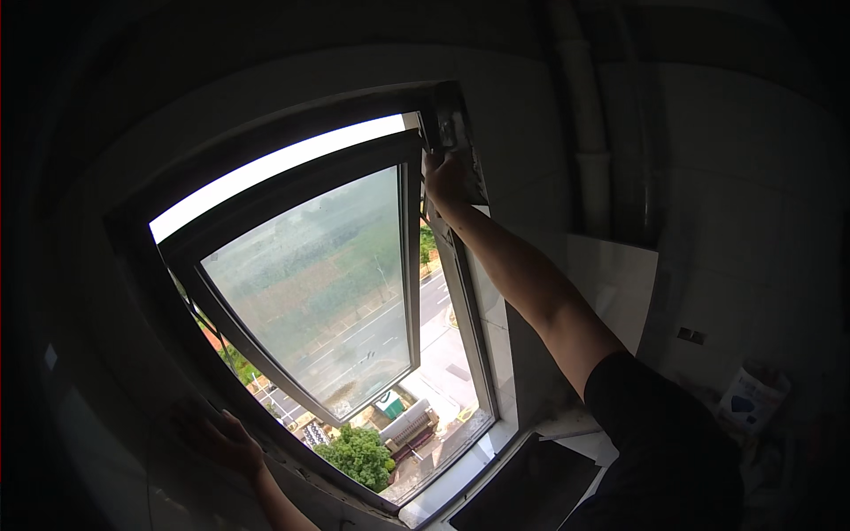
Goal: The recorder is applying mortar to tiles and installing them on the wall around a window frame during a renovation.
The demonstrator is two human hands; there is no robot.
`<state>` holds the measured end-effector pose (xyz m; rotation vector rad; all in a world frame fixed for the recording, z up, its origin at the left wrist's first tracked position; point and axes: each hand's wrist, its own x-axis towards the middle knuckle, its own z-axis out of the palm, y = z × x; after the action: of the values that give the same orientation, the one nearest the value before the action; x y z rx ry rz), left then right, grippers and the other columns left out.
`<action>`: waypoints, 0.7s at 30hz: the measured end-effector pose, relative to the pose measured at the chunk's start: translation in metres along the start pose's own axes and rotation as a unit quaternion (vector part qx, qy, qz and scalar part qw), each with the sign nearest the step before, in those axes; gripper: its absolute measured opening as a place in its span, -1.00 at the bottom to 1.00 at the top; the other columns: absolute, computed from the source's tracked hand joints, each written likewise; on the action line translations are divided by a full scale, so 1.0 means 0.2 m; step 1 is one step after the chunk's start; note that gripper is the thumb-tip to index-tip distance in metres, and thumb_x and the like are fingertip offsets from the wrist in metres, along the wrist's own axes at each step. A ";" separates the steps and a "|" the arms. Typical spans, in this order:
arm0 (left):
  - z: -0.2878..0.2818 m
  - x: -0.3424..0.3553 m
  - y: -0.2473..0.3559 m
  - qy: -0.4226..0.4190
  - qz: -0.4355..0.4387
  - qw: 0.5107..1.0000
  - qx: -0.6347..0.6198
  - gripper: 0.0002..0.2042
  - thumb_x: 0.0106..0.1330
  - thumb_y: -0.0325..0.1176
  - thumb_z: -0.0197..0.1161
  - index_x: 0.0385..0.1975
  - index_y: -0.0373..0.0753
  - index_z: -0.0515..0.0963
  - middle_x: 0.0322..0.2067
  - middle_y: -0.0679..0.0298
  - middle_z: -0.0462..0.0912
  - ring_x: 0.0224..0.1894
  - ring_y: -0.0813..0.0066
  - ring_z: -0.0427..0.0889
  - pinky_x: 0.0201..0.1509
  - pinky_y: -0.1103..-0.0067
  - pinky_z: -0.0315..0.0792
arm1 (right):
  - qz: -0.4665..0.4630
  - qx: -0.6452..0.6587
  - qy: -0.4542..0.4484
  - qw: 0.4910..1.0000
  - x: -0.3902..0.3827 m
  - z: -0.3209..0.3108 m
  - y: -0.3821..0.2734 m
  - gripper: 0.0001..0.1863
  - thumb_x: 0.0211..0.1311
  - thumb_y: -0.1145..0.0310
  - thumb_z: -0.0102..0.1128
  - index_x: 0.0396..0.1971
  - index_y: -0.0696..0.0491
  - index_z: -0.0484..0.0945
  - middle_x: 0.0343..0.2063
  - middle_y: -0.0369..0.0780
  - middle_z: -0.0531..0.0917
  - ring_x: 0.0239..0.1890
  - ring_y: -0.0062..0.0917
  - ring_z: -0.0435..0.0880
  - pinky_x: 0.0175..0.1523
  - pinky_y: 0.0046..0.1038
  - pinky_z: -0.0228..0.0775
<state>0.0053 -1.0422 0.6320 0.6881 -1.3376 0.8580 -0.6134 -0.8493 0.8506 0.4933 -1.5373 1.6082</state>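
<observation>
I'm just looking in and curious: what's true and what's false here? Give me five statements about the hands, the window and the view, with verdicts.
1. The window is open. True.
2. The right hand is at the window's lower edge. False: it is near the upper right corner of the frame.
3. A green tree shows outside. True.
4. The left hand is higher than the right. False: it is lower, beside the frame's lower left side.
5. The right arm's sleeve is dark. True.

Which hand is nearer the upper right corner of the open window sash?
Right. The right hand is just below and right of the sash corner; the left hand is far down and left, by the lower left of the window frame.
</observation>
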 end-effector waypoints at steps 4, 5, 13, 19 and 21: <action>-0.03 0.00 -0.04 -0.004 0.005 1.000 -0.003 -0.42 0.79 -0.10 0.07 0.68 -0.22 0.38 0.68 -0.05 0.31 0.72 -0.14 0.25 0.81 -0.01 0.05 | 0.025 0.018 0.024 0.999 -0.07 0.08 -0.06 -0.55 0.55 0.08 0.37 -0.13 0.26 0.67 -0.18 0.18 0.75 -0.04 0.15 0.80 0.08 0.05 0.67; -0.04 -0.01 -0.07 -0.010 0.007 1.000 0.003 -0.42 0.79 -0.10 0.07 0.68 -0.22 0.38 0.68 -0.05 0.31 0.72 -0.14 0.25 0.81 -0.01 0.05 | 0.029 0.019 0.017 0.999 -0.11 0.10 -0.07 -0.55 0.55 0.08 0.37 -0.13 0.26 0.67 -0.18 0.18 0.75 -0.04 0.15 0.80 0.08 0.05 0.67; 0.08 0.00 0.07 -0.009 -0.022 0.999 -0.041 -0.39 0.79 -0.03 0.03 0.70 -0.18 0.35 0.71 -0.06 0.26 0.75 -0.18 0.18 0.81 -0.07 0.03 | -0.104 0.109 0.068 0.986 -0.05 0.06 0.36 -0.60 0.56 0.09 0.37 -0.20 0.20 0.72 -0.36 0.07 0.74 -0.26 0.00 0.77 -0.10 -0.01 0.56; -0.17 -0.04 -0.17 -0.046 -0.001 0.998 0.047 -0.38 0.77 -0.03 0.05 0.69 -0.21 0.36 0.69 -0.06 0.29 0.74 -0.19 0.20 0.82 -0.07 -0.01 | 0.010 0.163 -0.131 0.978 -0.99 -0.32 0.19 -0.77 0.61 0.25 0.34 -0.09 0.14 0.63 -0.23 0.03 0.75 -0.12 -0.01 0.78 -0.01 -0.03 0.57; -0.13 0.01 -0.07 -0.047 -0.014 0.999 0.014 -0.37 0.75 -0.04 0.08 0.69 -0.22 0.36 0.69 -0.09 0.30 0.73 -0.21 0.21 0.81 -0.06 0.01 | 0.055 0.194 -0.222 0.954 -1.20 -0.66 0.41 -0.73 0.65 0.22 0.32 -0.07 0.15 0.60 -0.34 -0.12 0.68 -0.34 -0.31 0.70 -0.15 -0.20 0.53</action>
<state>0.0309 -1.0283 0.6307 0.7753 -1.3983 0.8328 -0.5040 -0.7859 0.5934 1.0604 -1.5863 1.9954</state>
